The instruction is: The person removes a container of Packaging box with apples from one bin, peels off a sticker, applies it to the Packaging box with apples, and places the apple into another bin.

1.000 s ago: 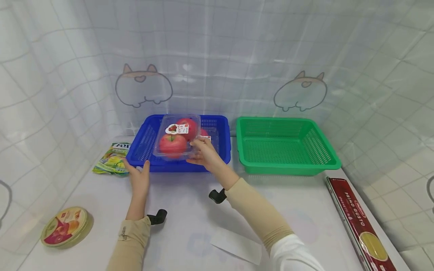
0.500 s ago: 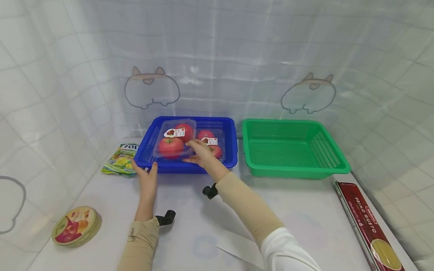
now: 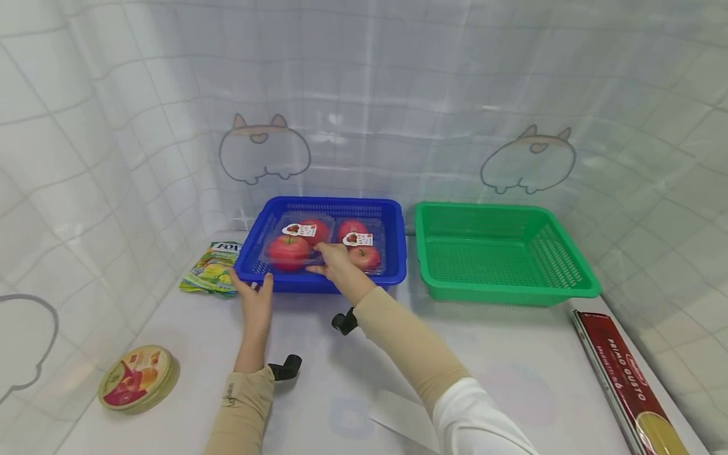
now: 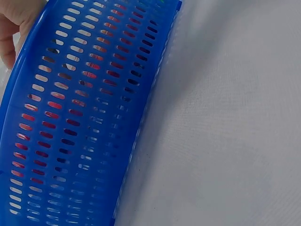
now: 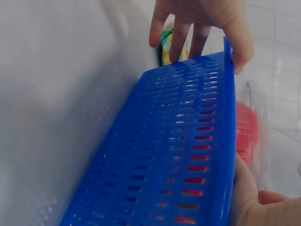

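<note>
A blue plastic basket [image 3: 392, 278] stands at the back left. Inside it on the left is a clear pack of apples [image 3: 290, 251], its near right corner held by my right hand [image 3: 340, 268]. A second pack of apples [image 3: 364, 256] sits beside it on the right. My left hand [image 3: 254, 297] grips the basket's near left corner, thumb and fingers spread round it. In the right wrist view the left hand [image 5: 202, 19] has its thumb over the rim and its other fingers down outside the wall. The right hand's fingertips are partly hidden.
To the right stands a green basket [image 3: 506, 294]. A yellow-green snack bag [image 3: 213, 268] lies left of the blue basket. A round tub [image 3: 136, 379] is front left, a red spaghetti box [image 3: 625, 379] along the right edge. A white paper strip [image 3: 404, 417] lies in front.
The held pack of apples has gone down into the left half of the blue basket with my right hand still on it. The left hand stays at the corner; the whole view has shifted slightly.
</note>
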`<state>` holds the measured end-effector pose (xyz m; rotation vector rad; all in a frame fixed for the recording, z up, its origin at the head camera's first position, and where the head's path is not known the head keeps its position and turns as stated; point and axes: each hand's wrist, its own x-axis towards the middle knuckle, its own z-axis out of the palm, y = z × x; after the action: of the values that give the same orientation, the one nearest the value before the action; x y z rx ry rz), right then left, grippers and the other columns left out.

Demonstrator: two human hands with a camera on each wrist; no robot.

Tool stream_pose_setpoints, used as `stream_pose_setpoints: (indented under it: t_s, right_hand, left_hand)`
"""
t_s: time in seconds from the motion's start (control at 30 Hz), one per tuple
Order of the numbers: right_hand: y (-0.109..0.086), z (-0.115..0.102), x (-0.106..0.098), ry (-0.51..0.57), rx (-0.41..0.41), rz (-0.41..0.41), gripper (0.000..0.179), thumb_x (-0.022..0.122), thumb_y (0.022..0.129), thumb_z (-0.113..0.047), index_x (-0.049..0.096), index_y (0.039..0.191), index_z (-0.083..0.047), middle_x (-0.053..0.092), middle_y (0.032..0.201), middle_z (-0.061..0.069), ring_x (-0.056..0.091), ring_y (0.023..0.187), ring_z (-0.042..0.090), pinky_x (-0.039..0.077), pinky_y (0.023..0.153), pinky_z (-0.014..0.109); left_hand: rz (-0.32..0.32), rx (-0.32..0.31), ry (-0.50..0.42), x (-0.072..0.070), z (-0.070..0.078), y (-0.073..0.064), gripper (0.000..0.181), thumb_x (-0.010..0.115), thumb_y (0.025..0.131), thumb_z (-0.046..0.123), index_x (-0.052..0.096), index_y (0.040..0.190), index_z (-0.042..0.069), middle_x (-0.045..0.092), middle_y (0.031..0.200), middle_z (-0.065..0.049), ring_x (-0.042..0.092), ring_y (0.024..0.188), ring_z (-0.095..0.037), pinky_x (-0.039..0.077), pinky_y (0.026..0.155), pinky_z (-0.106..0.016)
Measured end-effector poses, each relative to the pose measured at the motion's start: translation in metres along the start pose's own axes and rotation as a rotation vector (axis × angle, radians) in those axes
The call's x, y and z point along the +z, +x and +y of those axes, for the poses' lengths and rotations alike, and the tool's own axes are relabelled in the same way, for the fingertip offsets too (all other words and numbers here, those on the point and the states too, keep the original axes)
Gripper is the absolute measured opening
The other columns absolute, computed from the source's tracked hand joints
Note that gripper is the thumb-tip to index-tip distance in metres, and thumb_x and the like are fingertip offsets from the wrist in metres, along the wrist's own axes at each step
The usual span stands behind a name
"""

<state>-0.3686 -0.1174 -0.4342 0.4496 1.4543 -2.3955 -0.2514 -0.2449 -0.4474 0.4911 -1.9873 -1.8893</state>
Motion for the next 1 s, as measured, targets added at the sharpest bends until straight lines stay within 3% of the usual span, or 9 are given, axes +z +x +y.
stream_pose_setpoints:
  t_s: [0.13,0.27,0.37,0.5,0.63,0.73,0.8,0.93,1.0]
  right_hand:
    - [0.069,0.029,-0.004,0.001,-0.004,0.062,0.03,0.055,0.079,0.005,0.052,0.109,0.004,0.045,0.111,0.014,0.051,0.104,0.032,0.053,0.065,0.05]
    - [0.097,0.041,-0.007,0.03,0.013,0.085,0.057,0.061,0.077,0.007,0.039,0.13,0.002,0.046,0.112,0.014,0.059,0.09,0.031,0.054,0.057,0.047]
    - [0.102,0.044,-0.007,0.018,0.006,0.109,0.07,0.062,0.079,0.006,0.029,0.14,-0.003,0.044,0.121,0.014,0.06,0.094,0.032,0.054,0.057,0.045]
    - [0.085,0.038,-0.003,-0.041,-0.036,0.111,0.066,0.061,0.081,0.004,0.029,0.14,0.001,0.044,0.127,0.018,0.059,0.099,0.03,0.055,0.062,0.043]
    - [0.017,0.009,0.004,-0.119,-0.05,0.127,0.06,0.061,0.084,0.002,0.033,0.136,0.007,0.045,0.131,0.019,0.06,0.1,0.028,0.056,0.066,0.037]
    - [-0.038,-0.016,0.011,-0.137,-0.026,0.128,0.058,0.058,0.088,0.0,0.03,0.138,0.009,0.041,0.137,0.019,0.056,0.11,0.029,0.053,0.078,0.036]
    - [-0.059,-0.026,0.014,-0.146,-0.019,0.126,0.057,0.055,0.09,0.0,0.027,0.139,0.009,0.037,0.14,0.021,0.053,0.115,0.03,0.05,0.084,0.037]
    - [-0.069,-0.03,0.014,-0.124,-0.018,0.091,0.06,0.052,0.09,0.004,0.023,0.142,0.006,0.035,0.143,0.019,0.05,0.118,0.029,0.05,0.086,0.037]
    - [-0.03,-0.012,0.008,-0.11,-0.051,0.079,0.063,0.051,0.086,0.011,0.024,0.143,0.004,0.032,0.144,0.02,0.052,0.116,0.029,0.053,0.078,0.033]
  left_hand:
    - [-0.003,0.0,-0.021,0.0,-0.001,0.0,0.085,0.049,0.094,0.022,-0.019,0.145,0.024,0.002,0.153,-0.014,0.018,0.138,-0.028,0.024,0.11,-0.04]
    - [-0.005,-0.006,-0.014,0.0,-0.002,-0.001,0.085,0.049,0.094,0.023,-0.02,0.144,0.028,0.0,0.154,-0.012,0.017,0.138,-0.027,0.024,0.11,-0.039]
    - [-0.009,-0.005,-0.012,-0.001,-0.002,-0.002,0.086,0.049,0.095,0.024,-0.02,0.144,0.029,-0.002,0.154,-0.011,0.016,0.139,-0.027,0.024,0.11,-0.039]
    - [-0.012,0.003,-0.015,-0.001,-0.002,-0.002,0.085,0.049,0.095,0.027,-0.02,0.144,0.03,-0.001,0.154,-0.011,0.016,0.138,-0.027,0.024,0.11,-0.039]
    - [-0.016,0.006,-0.017,0.0,-0.004,-0.003,0.085,0.049,0.095,0.025,-0.02,0.144,0.03,0.0,0.154,-0.011,0.016,0.138,-0.027,0.024,0.11,-0.039]
    - [-0.016,0.005,-0.021,0.0,-0.005,-0.004,0.085,0.049,0.095,0.022,-0.02,0.144,0.03,0.0,0.154,-0.011,0.016,0.138,-0.027,0.024,0.11,-0.039]
    - [-0.015,0.004,-0.019,0.001,-0.005,-0.003,0.085,0.049,0.095,0.021,-0.02,0.144,0.03,0.001,0.154,-0.011,0.017,0.138,-0.027,0.024,0.11,-0.039]
    - [-0.013,0.006,-0.026,0.0,-0.004,-0.002,0.085,0.048,0.095,0.021,-0.02,0.144,0.028,0.0,0.154,-0.013,0.016,0.138,-0.029,0.023,0.11,-0.04]
    - [-0.012,-0.001,-0.022,-0.001,-0.003,-0.002,0.084,0.048,0.095,0.022,-0.02,0.144,0.028,-0.001,0.154,-0.013,0.016,0.138,-0.029,0.023,0.11,-0.04]
